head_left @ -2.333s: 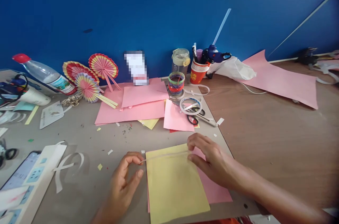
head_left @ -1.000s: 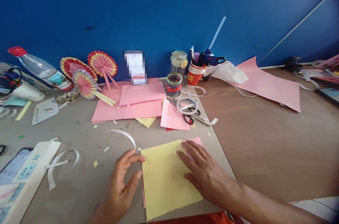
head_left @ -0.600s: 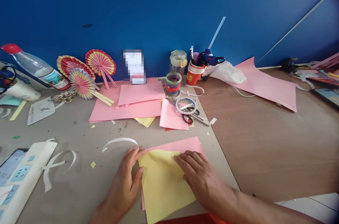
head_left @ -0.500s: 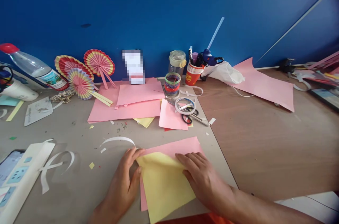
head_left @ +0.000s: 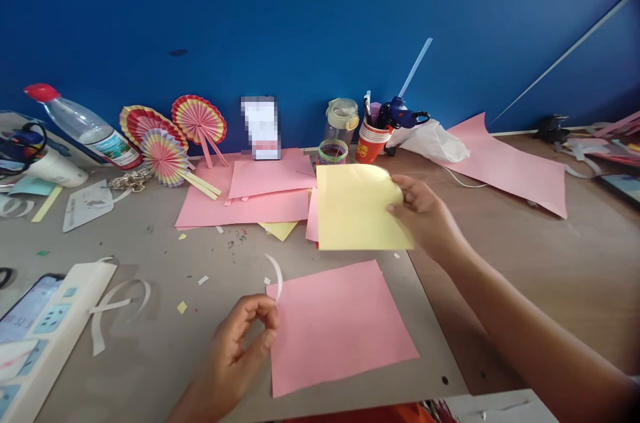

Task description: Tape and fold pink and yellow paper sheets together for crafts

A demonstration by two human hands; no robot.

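Observation:
My right hand (head_left: pixel 427 213) pinches the right edge of a square yellow sheet of paper (head_left: pixel 360 210), raised above the table's far part. Below it, a pink sheet of paper (head_left: pixel 340 326) lies flat on the grey table. My left hand (head_left: pixel 245 336) is at that sheet's left edge, thumb and fingers closed. A narrow curled white strip (head_left: pixel 276 273) rises from its fingertips. Behind the yellow sheet, a small pink paper (head_left: pixel 312 216) is mostly covered.
Folded paper fans (head_left: pixel 200 120) lean by the blue wall beside a bottle (head_left: pixel 90 130). Larger pink sheets (head_left: pixel 273 176), a jar (head_left: pixel 343 120) and a red paper cup (head_left: pixel 370 143) stand or lie at the back. A power strip (head_left: pixel 65 323) is at left.
My right hand has lifted the yellow sheet off the pink one and carried it away from me. The white strip has shifted and now curls up from my left fingers. The view has shifted slightly.

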